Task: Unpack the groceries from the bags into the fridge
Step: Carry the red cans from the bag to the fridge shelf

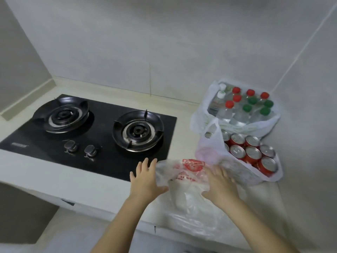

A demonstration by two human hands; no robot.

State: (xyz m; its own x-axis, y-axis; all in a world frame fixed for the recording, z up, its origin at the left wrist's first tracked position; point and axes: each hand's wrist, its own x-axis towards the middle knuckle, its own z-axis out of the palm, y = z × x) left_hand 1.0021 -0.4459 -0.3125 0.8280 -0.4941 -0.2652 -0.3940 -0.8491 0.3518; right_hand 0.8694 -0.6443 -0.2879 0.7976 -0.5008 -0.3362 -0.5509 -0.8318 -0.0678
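Three plastic bags stand on the right end of a pale counter [102, 194]. The near one is a clear bag with red print [189, 168], and something white shows through it. My left hand [145, 179] touches its left side with fingers spread and straight. My right hand [220, 181] presses on its right side, fingers straight. Behind it a white bag [209, 152] holds several red drink cans [253, 152]. At the back corner another white bag [200, 117] holds several clear bottles with red and green caps [246, 105]. No fridge is in view.
A black two-burner gas hob [87, 128] with two knobs [80, 147] fills the counter's left and middle. Tiled walls close in behind and on the right. The counter's front edge drops to the floor below my arms.
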